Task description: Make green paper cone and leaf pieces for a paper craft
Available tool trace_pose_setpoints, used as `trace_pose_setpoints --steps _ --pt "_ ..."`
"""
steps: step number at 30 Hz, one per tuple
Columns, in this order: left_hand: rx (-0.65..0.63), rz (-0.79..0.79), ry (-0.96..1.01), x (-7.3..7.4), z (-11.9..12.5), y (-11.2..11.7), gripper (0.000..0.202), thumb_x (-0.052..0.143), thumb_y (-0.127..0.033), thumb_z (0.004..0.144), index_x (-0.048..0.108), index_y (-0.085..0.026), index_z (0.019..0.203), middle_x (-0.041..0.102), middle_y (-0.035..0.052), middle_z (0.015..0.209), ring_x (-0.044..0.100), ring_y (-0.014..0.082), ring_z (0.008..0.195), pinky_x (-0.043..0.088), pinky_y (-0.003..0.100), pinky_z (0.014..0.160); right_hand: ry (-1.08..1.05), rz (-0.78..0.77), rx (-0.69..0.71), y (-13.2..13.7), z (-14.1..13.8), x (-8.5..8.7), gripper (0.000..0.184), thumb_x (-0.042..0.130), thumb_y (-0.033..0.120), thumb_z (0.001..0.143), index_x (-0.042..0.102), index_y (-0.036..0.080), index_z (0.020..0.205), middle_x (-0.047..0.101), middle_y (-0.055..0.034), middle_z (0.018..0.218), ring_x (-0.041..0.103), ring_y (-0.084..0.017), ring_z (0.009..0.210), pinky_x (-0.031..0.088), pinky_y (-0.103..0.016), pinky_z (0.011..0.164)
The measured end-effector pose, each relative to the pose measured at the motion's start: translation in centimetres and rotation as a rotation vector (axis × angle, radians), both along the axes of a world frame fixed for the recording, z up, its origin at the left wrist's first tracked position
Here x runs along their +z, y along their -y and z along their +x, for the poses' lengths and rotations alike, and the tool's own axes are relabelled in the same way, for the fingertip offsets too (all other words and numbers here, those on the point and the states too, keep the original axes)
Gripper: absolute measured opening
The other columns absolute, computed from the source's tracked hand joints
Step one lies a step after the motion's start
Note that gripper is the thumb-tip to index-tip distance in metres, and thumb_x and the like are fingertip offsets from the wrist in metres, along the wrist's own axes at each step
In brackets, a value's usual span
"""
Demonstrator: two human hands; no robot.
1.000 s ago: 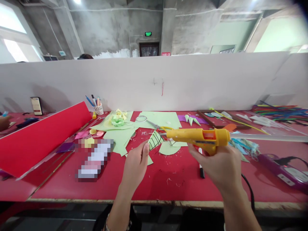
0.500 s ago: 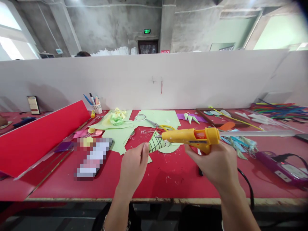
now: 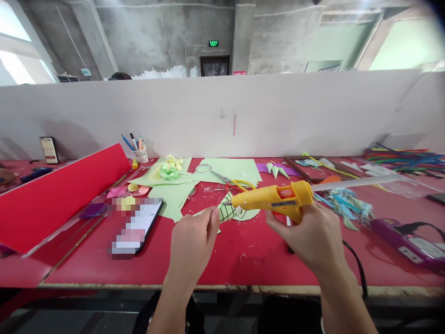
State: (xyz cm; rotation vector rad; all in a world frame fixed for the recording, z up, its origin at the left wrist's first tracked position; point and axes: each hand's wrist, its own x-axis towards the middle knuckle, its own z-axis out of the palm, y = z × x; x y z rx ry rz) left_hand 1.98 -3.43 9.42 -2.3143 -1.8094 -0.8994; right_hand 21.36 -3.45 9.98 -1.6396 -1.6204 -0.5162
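Note:
Between the thumb and fingers of my left hand [image 3: 194,241] is a light green paper piece [image 3: 227,212] with dark grid lines, rolled or folded into a cone-like shape. My right hand [image 3: 309,234] is wrapped round the handle of a yellow hot glue gun [image 3: 271,198], a long clear glue stick [image 3: 354,182] jutting from its back. The gun's metal nozzle points left and is at the upper part of the paper; whether it touches, I cannot tell. Behind the nozzle lie yellow-handled scissors [image 3: 243,183]. A pale green paper piece [image 3: 248,215] lies on the table beyond the gun.
Green paper sheets [image 3: 232,166] cover the middle back of the red table [image 3: 239,264]. A phone [image 3: 142,227] lies to the left, near a red board [image 3: 66,195]. Small green paper cones [image 3: 274,171] sit on purple paper. A purple power strip [image 3: 406,246] is at right.
The glue gun has tilted, its back end rising slightly and its nozzle shifting a little left and down. My left hand has turned the paper slightly, lowering its tip.

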Motion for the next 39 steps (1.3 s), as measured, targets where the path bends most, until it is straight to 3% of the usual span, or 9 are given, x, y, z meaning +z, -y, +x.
trace_pose_setpoints --steps 17,39 --pt "-0.039 0.006 -0.004 0.3 0.1 0.3 0.036 0.027 -0.032 0.089 0.052 -0.018 0.066 0.051 -0.0005 0.048 0.043 0.0124 0.045 0.022 0.023 0.047 0.000 -0.057 -0.018 0.0 0.5 0.1 0.027 0.054 0.039 0.063 0.061 0.016 0.077 0.044 0.0034 0.042 0.040 -0.011 0.037 0.030 -0.023 0.040" --pt "-0.057 -0.073 0.069 0.6 0.0 0.4 0.041 0.023 -0.035 0.089 0.055 -0.017 0.072 0.056 0.0012 0.056 0.047 0.0132 0.050 0.026 0.022 0.048 -0.016 -0.060 -0.099 -0.3 1.2 0.1 0.023 0.054 0.039 0.063 0.057 0.017 0.067 0.042 0.0030 0.041 0.037 -0.011 0.037 0.025 -0.023 0.040"
